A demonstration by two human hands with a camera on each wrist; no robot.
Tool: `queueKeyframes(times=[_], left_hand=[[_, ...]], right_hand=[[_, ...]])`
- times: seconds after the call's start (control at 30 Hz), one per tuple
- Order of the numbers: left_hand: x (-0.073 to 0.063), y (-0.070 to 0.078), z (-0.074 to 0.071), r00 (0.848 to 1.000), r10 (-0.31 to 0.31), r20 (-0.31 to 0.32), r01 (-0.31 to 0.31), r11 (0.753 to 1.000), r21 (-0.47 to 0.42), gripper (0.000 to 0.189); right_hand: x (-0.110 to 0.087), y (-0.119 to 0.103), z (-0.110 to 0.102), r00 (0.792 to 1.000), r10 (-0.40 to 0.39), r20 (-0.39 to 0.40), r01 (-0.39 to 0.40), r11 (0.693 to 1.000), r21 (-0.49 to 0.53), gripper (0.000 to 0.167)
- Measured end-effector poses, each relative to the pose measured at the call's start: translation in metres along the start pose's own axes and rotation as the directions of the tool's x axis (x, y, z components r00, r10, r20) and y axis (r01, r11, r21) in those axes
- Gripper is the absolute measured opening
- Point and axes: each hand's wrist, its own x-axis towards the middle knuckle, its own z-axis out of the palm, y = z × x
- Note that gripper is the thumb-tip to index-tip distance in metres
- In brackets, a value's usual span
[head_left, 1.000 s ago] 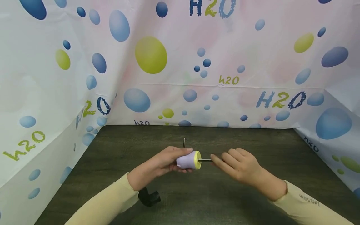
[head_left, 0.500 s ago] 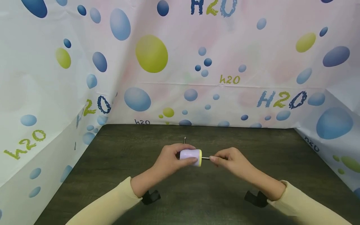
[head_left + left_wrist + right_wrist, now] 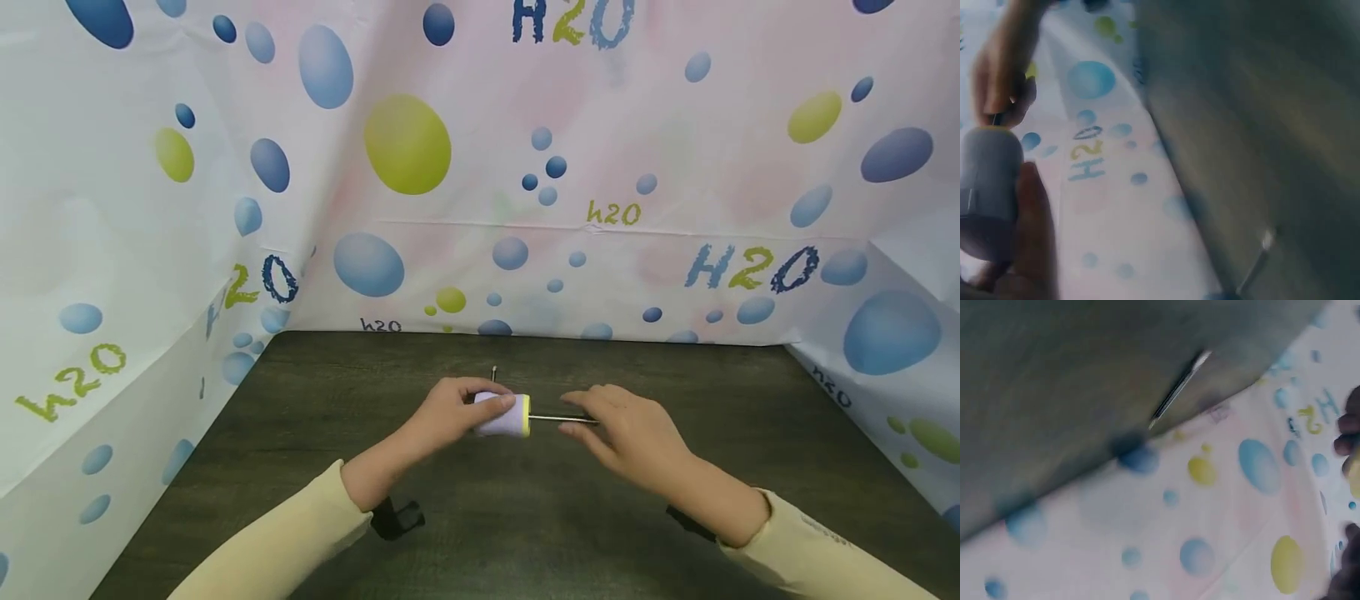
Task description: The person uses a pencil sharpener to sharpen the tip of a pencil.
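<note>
In the head view my left hand [image 3: 442, 412] grips a stubby lavender handle [image 3: 495, 425] with a yellow rim, thumb along its near side. A thin metal shaft [image 3: 551, 417] sticks out of the rim to the right, like a screwdriver's. My right hand [image 3: 645, 433] is around the shaft's free end, its index finger above and thumb below, parted rather than pinched together. The left wrist view shows the handle [image 3: 990, 169] close up, with the shaft running toward the right hand [image 3: 1004, 81].
A second slim metal rod [image 3: 1179, 390] lies on the dark wooden table [image 3: 480, 525], beyond the left hand. A white sheet [image 3: 637, 108] printed with blue and green bubbles stands along the back and sides. Black straps [image 3: 397, 518] show at the wrists.
My right fingers pinched the shaft half a second ago and have since parted, so more of the shaft shows. The left hand, with the handle, has shifted slightly left and up.
</note>
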Motion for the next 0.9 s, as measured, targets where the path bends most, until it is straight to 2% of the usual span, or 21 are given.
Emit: queueKeyframes(times=[0.03, 0.07, 0.1, 0.17, 0.23, 0.27, 0.3, 0.33, 0.37, 0.4, 0.47, 0.5, 0.57, 0.63, 0.67, 0.7, 0.73, 0.77, 0.8, 0.87, 0.9], left_hand=[[0.001, 0.0, -0.001, 0.998, -0.05, 0.042, 0.053, 0.996, -0.07, 0.041], [0.002, 0.001, -0.002, 0.992, -0.093, 0.087, 0.104, 0.985, -0.137, 0.044], [0.002, 0.001, -0.003, 0.982, -0.128, 0.137, 0.154, 0.967, -0.201, 0.047], [0.002, 0.001, -0.004, 0.955, -0.169, 0.243, 0.238, 0.926, -0.292, 0.05], [0.0, 0.001, -0.003, 0.928, -0.187, 0.321, 0.296, 0.896, -0.331, 0.052], [-0.001, 0.002, -0.002, 0.918, -0.192, 0.347, 0.312, 0.889, -0.335, 0.052], [-0.002, 0.002, -0.001, 0.912, -0.19, 0.363, 0.319, 0.886, -0.336, 0.052], [-0.003, 0.002, 0.0, 0.912, -0.187, 0.366, 0.316, 0.888, -0.334, 0.052], [-0.004, 0.002, 0.001, 0.918, -0.178, 0.356, 0.3, 0.896, -0.326, 0.051], [-0.004, 0.002, 0.002, 0.927, -0.166, 0.337, 0.278, 0.907, -0.317, 0.05], [-0.005, 0.002, 0.004, 0.955, -0.122, 0.271, 0.199, 0.94, -0.277, 0.046], [-0.005, 0.001, 0.005, 0.969, -0.096, 0.227, 0.152, 0.957, -0.245, 0.044], [-0.006, 0.001, 0.008, 0.991, -0.027, 0.131, 0.046, 0.989, -0.144, 0.04], [-0.007, 0.0, 0.01, 0.997, 0.069, 0.044, -0.068, 0.997, -0.028, 0.037], [-0.008, 0.0, 0.011, 0.99, 0.14, 0.008, -0.14, 0.989, 0.045, 0.037], [-0.008, 0.0, 0.012, 0.974, 0.225, -0.019, -0.221, 0.967, 0.124, 0.038], [-0.009, -0.001, 0.012, 0.944, 0.329, -0.032, -0.315, 0.926, 0.21, 0.038], [-0.009, -0.002, 0.012, 0.898, 0.439, -0.026, -0.413, 0.861, 0.297, 0.041], [-0.008, -0.003, 0.012, 0.834, 0.552, -0.009, -0.506, 0.771, 0.385, 0.044], [-0.006, -0.006, 0.01, 0.674, 0.737, 0.05, -0.64, 0.549, 0.537, 0.049], [-0.005, -0.007, 0.008, 0.601, 0.795, 0.082, -0.677, 0.451, 0.582, 0.052]], right_hand=[[0.0, 0.001, 0.002, 0.99, -0.11, -0.092, 0.099, 0.988, -0.119, 0.05], [0.0, 0.003, 0.004, 0.96, -0.227, -0.163, 0.188, 0.956, -0.224, 0.047], [0.001, 0.005, 0.006, 0.916, -0.339, -0.216, 0.266, 0.913, -0.309, 0.042], [0.004, 0.008, 0.007, 0.81, -0.515, -0.28, 0.376, 0.823, -0.426, 0.034], [0.006, 0.01, 0.007, 0.714, -0.623, -0.318, 0.434, 0.751, -0.497, 0.031], [0.008, 0.01, 0.008, 0.678, -0.653, -0.337, 0.452, 0.733, -0.509, 0.032], [0.008, 0.009, 0.008, 0.658, -0.665, -0.354, 0.462, 0.727, -0.508, 0.033], [0.009, 0.009, 0.009, 0.654, -0.662, -0.366, 0.465, 0.733, -0.496, 0.035], [0.009, 0.008, 0.01, 0.658, -0.652, -0.376, 0.463, 0.744, -0.481, 0.037], [0.009, 0.007, 0.011, 0.672, -0.635, -0.382, 0.456, 0.761, -0.461, 0.038], [0.007, 0.006, 0.013, 0.725, -0.571, -0.385, 0.428, 0.811, -0.398, 0.04], [0.006, 0.005, 0.013, 0.758, -0.527, -0.383, 0.406, 0.842, -0.355, 0.042], [0.004, 0.004, 0.015, 0.84, -0.402, -0.364, 0.339, 0.913, -0.225, 0.046], [0.001, 0.002, 0.014, 0.938, -0.216, -0.27, 0.22, 0.975, -0.018, 0.047], [0.001, 0.002, 0.012, 0.976, -0.106, -0.188, 0.129, 0.986, 0.11, 0.045], [0.001, 0.002, 0.009, 0.997, 0.003, -0.082, 0.017, 0.971, 0.238, 0.042], [0.001, 0.002, 0.006, 0.993, 0.104, 0.049, -0.115, 0.923, 0.367, 0.04], [0.003, 0.002, 0.003, 0.963, 0.186, 0.194, -0.259, 0.838, 0.48, 0.04], [0.004, 0.004, 0.0, 0.908, 0.242, 0.342, -0.404, 0.72, 0.564, 0.038], [0.008, 0.007, -0.005, 0.767, 0.257, 0.588, -0.634, 0.448, 0.631, 0.038], [0.009, 0.01, -0.006, 0.699, 0.235, 0.675, -0.71, 0.331, 0.621, 0.039]])
